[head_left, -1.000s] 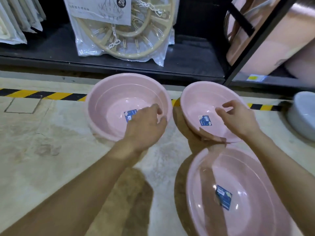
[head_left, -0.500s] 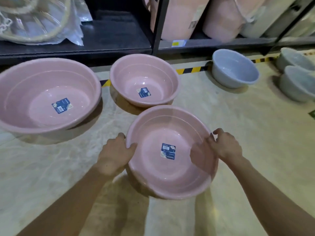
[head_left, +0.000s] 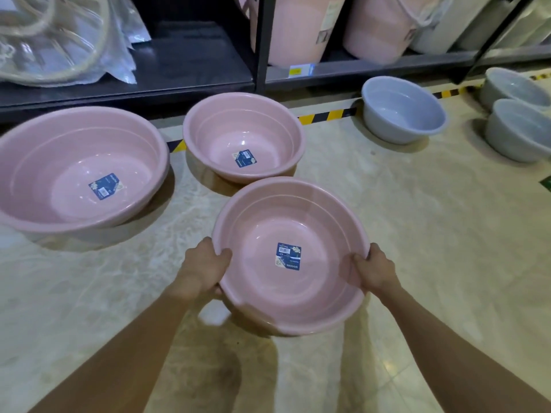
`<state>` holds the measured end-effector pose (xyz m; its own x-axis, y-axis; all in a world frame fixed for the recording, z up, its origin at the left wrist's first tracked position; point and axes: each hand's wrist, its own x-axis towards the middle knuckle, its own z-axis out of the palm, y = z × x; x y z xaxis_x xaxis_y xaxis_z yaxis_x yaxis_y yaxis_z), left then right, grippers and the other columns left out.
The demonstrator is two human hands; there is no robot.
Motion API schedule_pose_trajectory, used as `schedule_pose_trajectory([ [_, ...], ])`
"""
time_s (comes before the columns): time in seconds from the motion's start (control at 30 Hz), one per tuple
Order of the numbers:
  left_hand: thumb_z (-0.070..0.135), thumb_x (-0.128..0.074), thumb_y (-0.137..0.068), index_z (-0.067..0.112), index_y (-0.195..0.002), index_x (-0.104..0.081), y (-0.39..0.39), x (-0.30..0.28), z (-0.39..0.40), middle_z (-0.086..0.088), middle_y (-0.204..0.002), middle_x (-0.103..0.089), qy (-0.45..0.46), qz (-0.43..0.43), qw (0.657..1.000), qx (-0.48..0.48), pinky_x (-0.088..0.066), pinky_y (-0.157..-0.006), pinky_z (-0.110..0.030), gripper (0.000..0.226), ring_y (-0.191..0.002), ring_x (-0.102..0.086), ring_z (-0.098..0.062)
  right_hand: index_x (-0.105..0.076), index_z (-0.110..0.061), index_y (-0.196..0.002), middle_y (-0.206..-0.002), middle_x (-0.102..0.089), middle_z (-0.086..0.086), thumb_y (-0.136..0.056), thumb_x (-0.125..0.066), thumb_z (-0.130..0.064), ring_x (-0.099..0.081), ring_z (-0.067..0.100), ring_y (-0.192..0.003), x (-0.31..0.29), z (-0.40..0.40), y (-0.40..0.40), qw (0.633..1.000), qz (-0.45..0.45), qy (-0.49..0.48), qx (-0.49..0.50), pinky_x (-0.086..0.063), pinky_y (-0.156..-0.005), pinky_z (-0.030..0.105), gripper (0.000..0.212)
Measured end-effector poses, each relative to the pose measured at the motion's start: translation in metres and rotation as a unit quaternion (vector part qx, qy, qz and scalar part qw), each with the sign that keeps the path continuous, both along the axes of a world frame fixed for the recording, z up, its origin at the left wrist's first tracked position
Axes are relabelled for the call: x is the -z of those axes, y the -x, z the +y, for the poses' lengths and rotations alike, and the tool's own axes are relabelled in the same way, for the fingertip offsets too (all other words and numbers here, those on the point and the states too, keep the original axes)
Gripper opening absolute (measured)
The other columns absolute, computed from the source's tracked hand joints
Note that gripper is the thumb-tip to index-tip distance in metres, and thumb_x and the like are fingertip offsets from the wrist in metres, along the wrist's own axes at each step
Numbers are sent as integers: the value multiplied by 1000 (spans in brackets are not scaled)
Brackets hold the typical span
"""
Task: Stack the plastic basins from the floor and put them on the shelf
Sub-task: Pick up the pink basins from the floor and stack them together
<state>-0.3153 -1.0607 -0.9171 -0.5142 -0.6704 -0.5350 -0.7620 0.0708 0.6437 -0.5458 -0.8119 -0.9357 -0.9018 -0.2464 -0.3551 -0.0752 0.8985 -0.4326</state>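
Observation:
A medium pink basin (head_left: pixel 316 222) with a blue label inside is held in front of me, lifted slightly off the floor. My left hand (head_left: pixel 202 271) grips its left rim and my right hand (head_left: pixel 372 269) grips its right rim. A large pink basin (head_left: pixel 44 162) rests on the floor at the left. Just beyond the held one, a small pink basin (head_left: pixel 268 120) sits by the shelf. The dark shelf (head_left: pixel 190 81) runs along the back.
Three grey basins stand on the floor at the right: one (head_left: pixel 399 105) near the shelf post, two more (head_left: pixel 518 129) at the frame edge. Pink buckets (head_left: pixel 298 28) fill the right shelf bay. Bagged hangers (head_left: pixel 59 40) lie on the left bay. Yellow-black tape (head_left: pixel 325 116) marks the floor.
My hands left the two far basins and took hold of the near basin's rim on both sides. The basin has risen a little off the floor. My view shifted right.

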Motion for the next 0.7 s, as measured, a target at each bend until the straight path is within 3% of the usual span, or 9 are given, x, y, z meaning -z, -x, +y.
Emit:
schedule_pose_trajectory([
  [0.07, 29, -51, -97, 9, -119, -58, 0, 5, 1, -12, -99, -66, -5, 19, 1000, -11, -49, -39, -22, 30, -69, -67, -23, -54, -5, -114, -107, -64, 20, -96, -53, -29, -55, 34, -87, 3, 0, -3, 1000, -2, 25, 15, -45, -73, 37, 30],
  [0.17, 25, -51, -97, 9, -122, -60, 3, 9, 2, -6, -99, -64, 24, 37, 999, -17, -40, -51, -19, 32, -72, -58, -12, -55, -3, -112, -106, -64, 22, -95, -53, -27, -60, 39, -93, 3, -3, -3, 999, 0, 36, 24, -50, -76, 41, 30],
  [0.33, 23, -51, -96, 11, -118, -61, 6, 0, -6, -2, -93, -63, 38, 75, 996, -39, -39, -52, -19, 27, -72, -57, -8, -57, -7, -108, -98, -66, 17, -93, -55, -26, -60, 38, -88, -12, -8, 3, 998, 9, 64, 17, -46, -67, 37, 24],
  [0.47, 24, -52, -93, 14, -101, -63, 17, -31, -19, -4, -87, -65, 68, 120, 990, -41, -41, -51, -23, 18, -72, -61, -15, -59, -12, -92, -80, -62, 5, -90, -60, -25, -61, 38, -86, -52, -17, 24, 994, 64, 94, 1, -42, -66, 37, 13],
  [0.53, 24, -51, -90, 16, -90, -64, 30, -54, -34, -7, -83, -67, 84, 160, 983, -38, -42, -52, -27, 16, -72, -64, -21, -61, -13, -89, -80, -65, 9, -88, -62, -27, -62, 38, -84, -78, -33, 45, 990, 94, 105, -8, -47, -67, 39, 14],
  [0.7, 25, -51, -89, 12, -100, -66, 75, -110, -92, -7, -87, -67, 127, 203, 969, -60, -52, -61, -31, 22, -80, -65, -28, -68, -13, -94, -91, -69, 15, -77, -62, -26, -65, 38, -82, -133, -98, 95, 974, 139, 181, -16, -54, -63, 41, 22],
])
